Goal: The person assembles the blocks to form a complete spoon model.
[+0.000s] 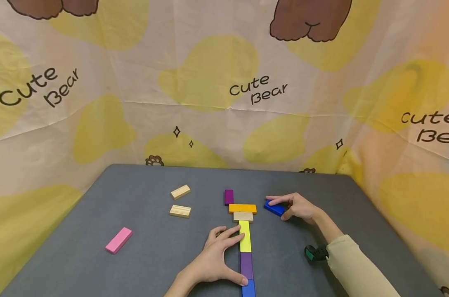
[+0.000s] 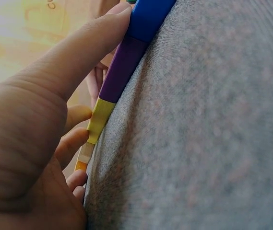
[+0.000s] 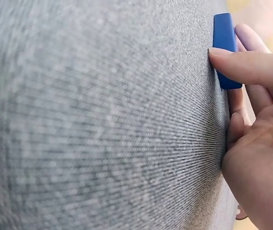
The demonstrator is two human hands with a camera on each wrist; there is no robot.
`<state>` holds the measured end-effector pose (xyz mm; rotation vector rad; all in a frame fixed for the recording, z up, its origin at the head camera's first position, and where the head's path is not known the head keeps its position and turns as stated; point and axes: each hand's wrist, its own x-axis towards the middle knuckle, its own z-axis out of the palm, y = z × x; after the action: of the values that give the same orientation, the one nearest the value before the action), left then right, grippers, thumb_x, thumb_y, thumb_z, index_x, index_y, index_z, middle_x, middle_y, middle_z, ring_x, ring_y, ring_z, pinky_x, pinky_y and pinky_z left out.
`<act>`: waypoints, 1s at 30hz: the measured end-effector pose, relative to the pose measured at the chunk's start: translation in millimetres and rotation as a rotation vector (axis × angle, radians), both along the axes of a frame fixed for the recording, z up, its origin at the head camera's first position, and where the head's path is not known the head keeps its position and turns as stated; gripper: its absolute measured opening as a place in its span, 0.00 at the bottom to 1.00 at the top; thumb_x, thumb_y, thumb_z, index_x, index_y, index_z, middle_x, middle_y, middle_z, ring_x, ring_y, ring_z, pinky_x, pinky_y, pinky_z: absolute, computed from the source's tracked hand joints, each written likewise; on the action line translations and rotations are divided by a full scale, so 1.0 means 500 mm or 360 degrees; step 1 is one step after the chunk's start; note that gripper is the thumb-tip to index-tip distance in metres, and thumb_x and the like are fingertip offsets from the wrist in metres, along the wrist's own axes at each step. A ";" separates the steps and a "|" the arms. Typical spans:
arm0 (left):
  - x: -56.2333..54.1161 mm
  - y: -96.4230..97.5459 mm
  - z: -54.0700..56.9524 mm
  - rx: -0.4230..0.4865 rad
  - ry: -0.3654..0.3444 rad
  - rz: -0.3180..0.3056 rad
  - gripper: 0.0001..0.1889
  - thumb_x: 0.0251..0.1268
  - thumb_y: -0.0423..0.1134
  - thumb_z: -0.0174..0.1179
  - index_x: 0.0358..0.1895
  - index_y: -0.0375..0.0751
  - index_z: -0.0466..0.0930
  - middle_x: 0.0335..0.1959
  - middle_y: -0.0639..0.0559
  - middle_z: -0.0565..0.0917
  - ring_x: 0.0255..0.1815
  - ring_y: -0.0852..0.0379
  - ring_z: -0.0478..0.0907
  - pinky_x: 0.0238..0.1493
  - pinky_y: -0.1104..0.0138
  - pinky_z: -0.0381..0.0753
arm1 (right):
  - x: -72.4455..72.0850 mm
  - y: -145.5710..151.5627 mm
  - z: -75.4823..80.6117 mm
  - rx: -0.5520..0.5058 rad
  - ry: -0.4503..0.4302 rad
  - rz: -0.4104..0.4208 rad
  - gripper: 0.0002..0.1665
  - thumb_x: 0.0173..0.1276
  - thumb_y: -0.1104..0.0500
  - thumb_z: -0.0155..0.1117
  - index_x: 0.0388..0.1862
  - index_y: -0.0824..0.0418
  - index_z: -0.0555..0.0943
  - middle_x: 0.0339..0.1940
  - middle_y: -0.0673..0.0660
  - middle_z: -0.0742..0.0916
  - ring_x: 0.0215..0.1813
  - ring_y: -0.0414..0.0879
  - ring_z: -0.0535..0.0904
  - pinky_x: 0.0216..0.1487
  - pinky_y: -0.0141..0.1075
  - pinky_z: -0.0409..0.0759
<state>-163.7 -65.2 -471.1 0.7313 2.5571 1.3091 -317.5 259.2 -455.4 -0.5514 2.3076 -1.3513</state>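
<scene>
A line of blocks runs away from the near table edge: a blue block (image 1: 248,288), a purple block (image 1: 246,265), a yellow block (image 1: 244,236), then a plain wood block (image 1: 243,217) and an orange block (image 1: 242,208), both lying crosswise. My left hand (image 1: 213,260) is spread along the line's left side, its thumb at the near blue block and its fingertips at the yellow one. To the right of the line, my right hand (image 1: 300,208) pinches another blue block (image 3: 226,33) between thumb and fingers, low over the grey table (image 3: 102,120).
A dark magenta block (image 1: 229,197) lies just behind the orange one. Two plain wood blocks (image 1: 180,211) and a pink block (image 1: 119,240) are on the left. A printed cloth (image 1: 209,74) surrounds the table. A black strap with a green part (image 1: 310,253) is at the right wrist.
</scene>
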 end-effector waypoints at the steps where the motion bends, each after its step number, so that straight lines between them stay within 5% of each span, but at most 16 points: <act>1: 0.000 0.000 0.000 0.0001 0.0003 -0.0001 0.51 0.35 0.64 0.78 0.71 0.56 0.71 0.75 0.63 0.59 0.73 0.44 0.43 0.63 0.35 0.51 | 0.000 -0.001 0.001 0.0002 -0.0001 -0.0011 0.32 0.52 0.76 0.68 0.57 0.55 0.85 0.68 0.50 0.77 0.74 0.60 0.56 0.67 0.66 0.49; 16: -0.002 -0.004 -0.001 0.0001 0.0030 0.0007 0.52 0.34 0.65 0.78 0.71 0.56 0.71 0.75 0.63 0.59 0.73 0.44 0.43 0.63 0.35 0.52 | 0.005 -0.008 0.002 0.0010 0.0147 -0.0115 0.29 0.44 0.69 0.79 0.50 0.58 0.87 0.61 0.55 0.81 0.67 0.59 0.65 0.64 0.59 0.60; 26: -0.001 -0.002 -0.001 -0.0015 0.0005 -0.0006 0.51 0.36 0.65 0.78 0.71 0.55 0.71 0.75 0.62 0.59 0.73 0.44 0.44 0.63 0.35 0.52 | 0.016 -0.053 0.002 -0.0064 0.0197 -0.0520 0.29 0.45 0.59 0.85 0.50 0.56 0.87 0.55 0.57 0.83 0.55 0.55 0.74 0.55 0.48 0.73; 30: -0.001 -0.002 -0.001 -0.0021 0.0011 -0.0010 0.51 0.36 0.65 0.77 0.71 0.54 0.71 0.75 0.62 0.59 0.73 0.43 0.44 0.63 0.35 0.51 | 0.018 -0.084 0.011 -0.0155 0.0151 -0.0574 0.30 0.46 0.59 0.84 0.51 0.57 0.86 0.55 0.59 0.82 0.53 0.55 0.75 0.53 0.45 0.75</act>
<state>-164.0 -66.1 -471.4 0.7417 2.5642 1.2886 -308.4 217.4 -450.1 -0.2369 2.5156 -1.6380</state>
